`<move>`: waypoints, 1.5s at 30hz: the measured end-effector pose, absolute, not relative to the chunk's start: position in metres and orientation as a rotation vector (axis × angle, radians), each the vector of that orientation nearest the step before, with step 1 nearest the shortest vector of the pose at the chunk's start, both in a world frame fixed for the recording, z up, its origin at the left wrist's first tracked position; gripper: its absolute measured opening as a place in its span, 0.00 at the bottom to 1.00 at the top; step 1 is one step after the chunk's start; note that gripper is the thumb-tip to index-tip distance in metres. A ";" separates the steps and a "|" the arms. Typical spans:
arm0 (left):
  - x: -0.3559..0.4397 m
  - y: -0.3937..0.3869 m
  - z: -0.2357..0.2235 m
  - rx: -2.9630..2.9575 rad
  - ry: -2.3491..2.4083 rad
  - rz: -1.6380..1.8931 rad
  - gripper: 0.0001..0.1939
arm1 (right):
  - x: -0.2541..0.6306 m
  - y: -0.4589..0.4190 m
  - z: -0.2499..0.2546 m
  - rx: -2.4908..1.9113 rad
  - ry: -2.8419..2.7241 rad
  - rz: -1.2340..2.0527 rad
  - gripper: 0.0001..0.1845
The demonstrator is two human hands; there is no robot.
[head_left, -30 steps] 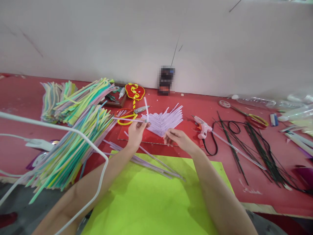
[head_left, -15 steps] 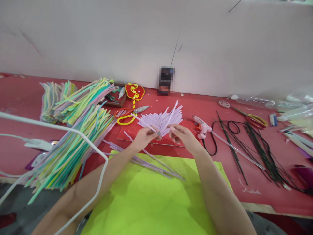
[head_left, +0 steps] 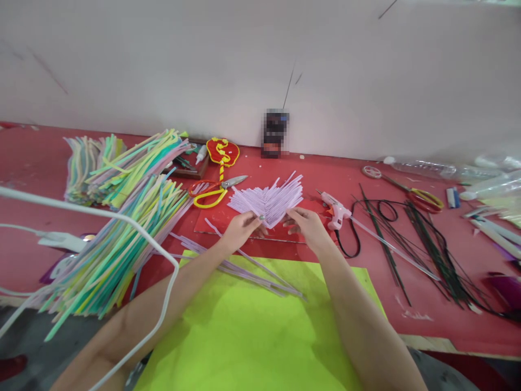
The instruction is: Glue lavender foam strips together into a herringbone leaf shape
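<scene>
A lilac braided piece of pipe cleaners [head_left: 266, 201], shaped like a wide V, lies on a red board [head_left: 203, 222] in the middle of the table. At its lower left edge my left hand [head_left: 243, 229] pinches the strips between thumb and fingers. My right hand [head_left: 303, 222] grips the lower right edge the same way, with its other fingers curled below. Several loose lilac pipe cleaners [head_left: 252, 277] lie by my left forearm, partly over a lime-green sheet [head_left: 260, 326].
Bundles of coloured pipe cleaners [head_left: 122, 250] fill the left side, behind a white cable [head_left: 134, 221]. Scissors [head_left: 211, 194] lie behind my left hand. To the right are a pink glue gun [head_left: 337, 210], dark green wires [head_left: 431, 250], more scissors [head_left: 425, 200] and plastic bottles [head_left: 423, 167].
The long strip that stood out across the right side of the braided piece, and the one poking out left, now lie in line with the others. My right hand has shifted slightly right.
</scene>
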State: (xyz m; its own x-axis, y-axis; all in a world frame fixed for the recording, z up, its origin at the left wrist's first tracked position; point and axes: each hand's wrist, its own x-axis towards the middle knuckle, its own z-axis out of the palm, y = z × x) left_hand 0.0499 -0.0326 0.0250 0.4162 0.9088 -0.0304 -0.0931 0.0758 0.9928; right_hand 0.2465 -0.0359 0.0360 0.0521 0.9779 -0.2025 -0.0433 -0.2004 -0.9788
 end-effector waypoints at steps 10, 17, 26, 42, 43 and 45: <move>0.046 -0.036 0.025 1.556 1.090 0.839 0.18 | 0.245 -0.035 0.030 -1.468 -1.027 1.274 0.11; 0.047 -0.043 0.028 2.148 1.148 0.804 0.07 | 0.249 -0.033 0.028 -1.434 -1.005 1.311 0.11; 0.048 -0.045 0.025 2.578 1.000 0.826 0.06 | 0.245 -0.030 0.025 -1.475 -0.987 1.262 0.10; 0.048 -0.040 0.013 2.636 1.279 0.357 0.28 | 0.236 -0.031 0.024 -1.547 -0.974 1.258 0.07; 0.048 -0.039 0.012 2.638 1.283 0.327 0.28 | 0.236 -0.031 0.025 -1.553 -0.973 1.262 0.07; 0.048 -0.039 0.010 2.646 1.292 0.307 0.27 | 0.237 -0.032 0.027 -1.570 -0.966 1.272 0.07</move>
State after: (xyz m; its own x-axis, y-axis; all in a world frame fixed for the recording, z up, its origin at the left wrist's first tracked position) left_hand 0.0480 -0.0387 0.0102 0.6011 0.7922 0.1054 0.7549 -0.6061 0.2506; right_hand 0.2372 -0.0322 0.0275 0.1761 0.9353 -0.3070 0.0442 -0.3190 -0.9467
